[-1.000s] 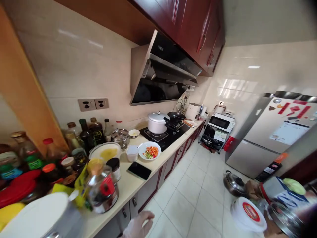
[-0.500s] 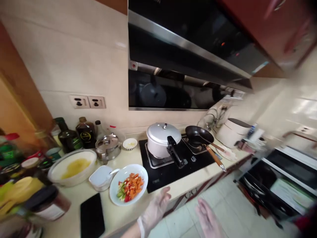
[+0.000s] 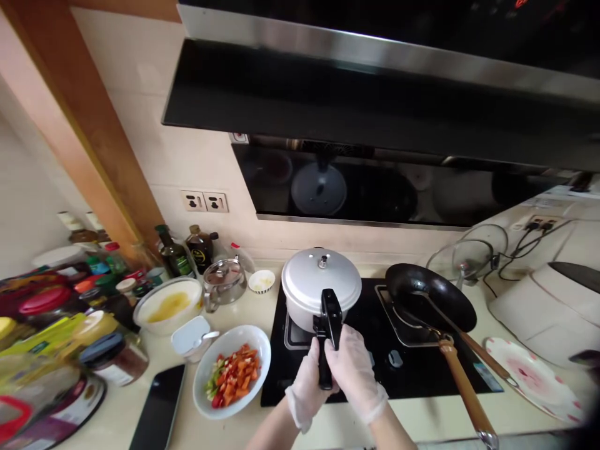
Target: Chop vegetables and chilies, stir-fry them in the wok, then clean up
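Note:
A silver pressure cooker stands on the left burner of the black gas stove, its lid on and its black handle pointing toward me. Both my hands wear clear plastic gloves. My left hand is closed round the handle from the left, near its lower part. From the other side my right hand grips the same handle, its thumb lying by the upper arm of it. To the left of my hands is a white bowl of diced carrot, red and green pepper.
A black wok with a wooden handle sits on the right burner, a spatula in it. Left stand a glass pot, a bowl of yellow food, a phone and several jars and bottles. A patterned plate lies at right. The range hood hangs above.
Both hands have moved from in front of the counter, where they were apart and off everything, onto the pressure cooker's handle. My view has turned and come closer to the stove.

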The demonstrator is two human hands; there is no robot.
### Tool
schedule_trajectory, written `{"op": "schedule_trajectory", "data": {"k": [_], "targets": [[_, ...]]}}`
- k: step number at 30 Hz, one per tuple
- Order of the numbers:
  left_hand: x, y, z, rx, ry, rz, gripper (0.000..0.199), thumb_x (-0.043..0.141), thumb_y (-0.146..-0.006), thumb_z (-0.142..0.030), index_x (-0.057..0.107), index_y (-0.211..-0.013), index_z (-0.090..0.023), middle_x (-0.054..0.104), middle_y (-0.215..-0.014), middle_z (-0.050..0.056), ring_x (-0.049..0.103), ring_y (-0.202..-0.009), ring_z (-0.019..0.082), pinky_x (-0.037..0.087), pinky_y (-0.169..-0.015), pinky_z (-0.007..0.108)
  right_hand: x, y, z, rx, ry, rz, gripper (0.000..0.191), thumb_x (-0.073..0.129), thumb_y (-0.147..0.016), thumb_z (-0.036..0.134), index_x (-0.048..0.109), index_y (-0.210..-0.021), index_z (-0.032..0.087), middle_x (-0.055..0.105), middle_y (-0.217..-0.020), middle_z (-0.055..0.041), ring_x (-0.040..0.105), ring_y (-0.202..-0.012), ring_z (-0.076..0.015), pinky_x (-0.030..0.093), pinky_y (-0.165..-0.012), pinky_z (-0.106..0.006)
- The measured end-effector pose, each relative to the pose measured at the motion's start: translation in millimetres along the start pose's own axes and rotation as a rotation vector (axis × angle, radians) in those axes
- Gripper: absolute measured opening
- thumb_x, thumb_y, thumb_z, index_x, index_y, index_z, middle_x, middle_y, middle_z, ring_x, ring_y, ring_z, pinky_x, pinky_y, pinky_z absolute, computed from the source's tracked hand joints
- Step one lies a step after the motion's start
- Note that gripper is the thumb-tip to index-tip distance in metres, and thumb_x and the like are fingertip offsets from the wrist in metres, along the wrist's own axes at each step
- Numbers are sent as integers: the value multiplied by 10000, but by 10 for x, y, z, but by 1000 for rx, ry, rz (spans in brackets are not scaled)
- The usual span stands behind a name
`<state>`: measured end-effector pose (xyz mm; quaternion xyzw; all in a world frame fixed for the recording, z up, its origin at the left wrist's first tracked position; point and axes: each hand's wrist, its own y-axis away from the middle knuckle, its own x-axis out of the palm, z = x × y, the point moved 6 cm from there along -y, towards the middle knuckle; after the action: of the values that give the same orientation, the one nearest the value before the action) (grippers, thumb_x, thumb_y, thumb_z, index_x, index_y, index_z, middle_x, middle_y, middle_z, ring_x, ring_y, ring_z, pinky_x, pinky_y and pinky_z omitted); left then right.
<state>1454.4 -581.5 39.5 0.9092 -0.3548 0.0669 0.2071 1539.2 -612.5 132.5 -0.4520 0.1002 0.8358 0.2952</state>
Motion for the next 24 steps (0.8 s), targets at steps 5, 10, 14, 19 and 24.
{"op": "schedule_trajectory", "data": {"k": [5, 10, 14, 19, 24], "targets": [[-46, 37, -59, -156, 341, -26, 612, 435, -747, -729, 518, -1012, -183, 463, -626, -38, 420, -489, 73, 311, -462, 209, -275, -237, -473, 89, -123, 174, 193, 525, -796, 311, 547, -921, 166, 657, -855, -109, 652, -808, -232, 491, -689, -312], [-36, 2, -101, -161, 365, -47, 489, 675, -663, -551, 479, -936, -195, 470, -591, -67, 411, -459, 65, 248, -431, 206, -109, -351, -707, 294, -538, 484, 134, 535, -723, 270, 473, -821, 203, 533, -547, 53, 484, -390, -98, 339, -351, -205], [-19, -114, -21, -144, 329, -69, 612, 700, -537, -635, 429, -891, -215, 446, -509, -93, 376, -382, 73, 187, -366, 213, -147, -362, -577, 359, -532, 430, 126, 540, -696, 273, 444, -752, 215, 444, -457, 96, 354, -302, -65, 254, -299, -194], [7, -154, -5, -138, 327, -70, 687, 704, -471, -680, 405, -881, -217, 444, -480, -102, 367, -344, 74, 190, -335, 217, -568, -362, -196, 317, -616, 399, 183, 559, -714, 313, 410, -671, 216, 432, -483, 94, 312, -345, -41, 258, -353, -192], [12, -113, -79, -87, 321, -60, 623, 688, -548, -645, 420, -893, -201, 465, -511, -89, 383, -349, 67, 222, -339, 218, -813, -422, -138, 235, -654, 448, 290, 547, -778, 401, 399, -618, 210, 381, -454, 91, 300, -390, -49, 273, -421, -209]]}}
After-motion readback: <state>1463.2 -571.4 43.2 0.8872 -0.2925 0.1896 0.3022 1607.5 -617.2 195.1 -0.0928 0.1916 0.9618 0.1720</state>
